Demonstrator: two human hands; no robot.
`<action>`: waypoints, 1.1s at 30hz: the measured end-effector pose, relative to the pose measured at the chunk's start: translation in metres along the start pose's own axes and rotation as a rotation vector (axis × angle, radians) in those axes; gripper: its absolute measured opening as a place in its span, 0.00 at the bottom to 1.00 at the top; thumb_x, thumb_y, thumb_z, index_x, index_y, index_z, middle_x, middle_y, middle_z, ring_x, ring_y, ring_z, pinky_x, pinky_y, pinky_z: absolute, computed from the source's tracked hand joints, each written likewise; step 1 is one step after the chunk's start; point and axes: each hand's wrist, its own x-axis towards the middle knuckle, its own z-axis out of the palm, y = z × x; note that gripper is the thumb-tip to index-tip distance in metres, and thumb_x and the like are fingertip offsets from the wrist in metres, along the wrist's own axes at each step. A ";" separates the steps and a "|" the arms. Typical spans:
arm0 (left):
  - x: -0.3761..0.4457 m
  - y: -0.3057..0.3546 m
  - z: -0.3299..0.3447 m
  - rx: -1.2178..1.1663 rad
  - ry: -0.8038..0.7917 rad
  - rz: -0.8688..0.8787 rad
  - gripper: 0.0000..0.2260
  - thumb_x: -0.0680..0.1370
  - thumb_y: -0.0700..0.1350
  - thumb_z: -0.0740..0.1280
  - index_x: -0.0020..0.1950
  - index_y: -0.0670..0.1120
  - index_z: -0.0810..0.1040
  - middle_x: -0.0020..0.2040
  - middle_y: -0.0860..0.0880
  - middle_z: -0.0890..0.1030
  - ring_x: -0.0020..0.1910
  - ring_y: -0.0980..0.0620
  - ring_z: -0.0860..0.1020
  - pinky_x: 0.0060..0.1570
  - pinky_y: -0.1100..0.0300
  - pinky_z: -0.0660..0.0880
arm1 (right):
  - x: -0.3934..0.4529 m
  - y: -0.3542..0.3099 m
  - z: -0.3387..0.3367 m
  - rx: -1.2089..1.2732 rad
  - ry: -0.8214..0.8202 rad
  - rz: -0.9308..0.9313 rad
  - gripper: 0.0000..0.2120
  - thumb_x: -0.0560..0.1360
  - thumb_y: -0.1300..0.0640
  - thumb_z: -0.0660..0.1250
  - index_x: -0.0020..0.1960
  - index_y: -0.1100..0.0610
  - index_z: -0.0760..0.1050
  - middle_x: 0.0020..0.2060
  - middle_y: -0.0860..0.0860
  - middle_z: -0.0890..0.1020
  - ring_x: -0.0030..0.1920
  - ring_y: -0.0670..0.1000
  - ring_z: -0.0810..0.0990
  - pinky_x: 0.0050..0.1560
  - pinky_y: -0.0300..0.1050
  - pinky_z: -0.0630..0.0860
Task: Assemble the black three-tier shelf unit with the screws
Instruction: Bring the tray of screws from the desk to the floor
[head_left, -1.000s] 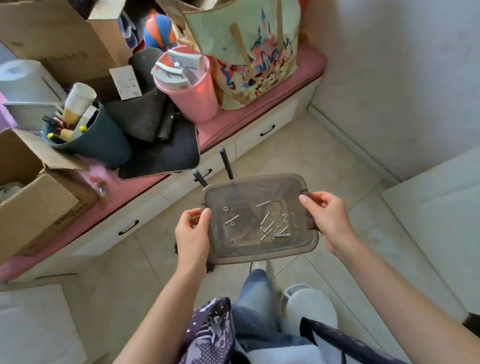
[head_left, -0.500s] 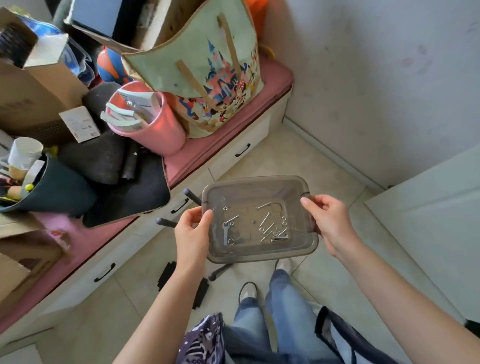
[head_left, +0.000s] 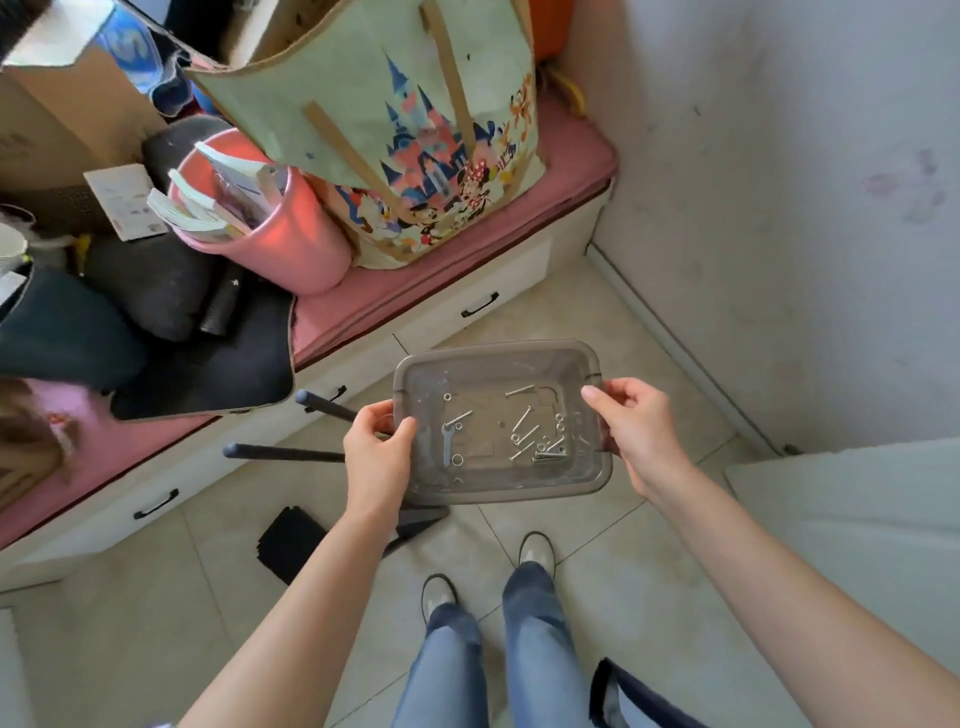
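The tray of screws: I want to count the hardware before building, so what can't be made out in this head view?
- Screws: the cluster at the tray's right overlaps; exact count unclear, too small.
- Washers versus nuts: too small to tell apart.
- Black poles: their near ends are hidden behind the left hand and tray.
- Black flat parts on the floor: partly hidden by the left forearm.
- Right hand: fingers under the tray are hidden.

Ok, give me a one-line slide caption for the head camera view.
Both hands, left hand and right hand, hold a translucent plastic tray of loose screws and a small flat wrench.
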 end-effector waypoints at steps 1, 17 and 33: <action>0.004 -0.004 0.011 0.009 -0.001 -0.015 0.08 0.80 0.42 0.68 0.50 0.57 0.76 0.47 0.54 0.80 0.45 0.59 0.79 0.37 0.69 0.74 | 0.011 0.002 -0.004 -0.013 0.001 0.002 0.04 0.76 0.60 0.71 0.45 0.56 0.77 0.32 0.49 0.78 0.25 0.41 0.74 0.32 0.41 0.72; 0.137 -0.242 0.169 0.027 0.019 -0.300 0.13 0.82 0.45 0.67 0.66 0.44 0.77 0.53 0.51 0.80 0.53 0.51 0.78 0.58 0.52 0.77 | 0.219 0.226 0.015 -0.111 0.143 -0.047 0.11 0.75 0.66 0.71 0.56 0.57 0.79 0.43 0.49 0.82 0.44 0.47 0.80 0.53 0.39 0.75; 0.248 -0.516 0.233 -0.030 -0.072 -0.350 0.17 0.82 0.41 0.66 0.68 0.51 0.65 0.45 0.42 0.77 0.34 0.52 0.81 0.35 0.60 0.81 | 0.416 0.480 0.108 -0.508 0.031 -0.352 0.10 0.76 0.67 0.67 0.54 0.58 0.82 0.47 0.50 0.84 0.46 0.47 0.80 0.55 0.41 0.76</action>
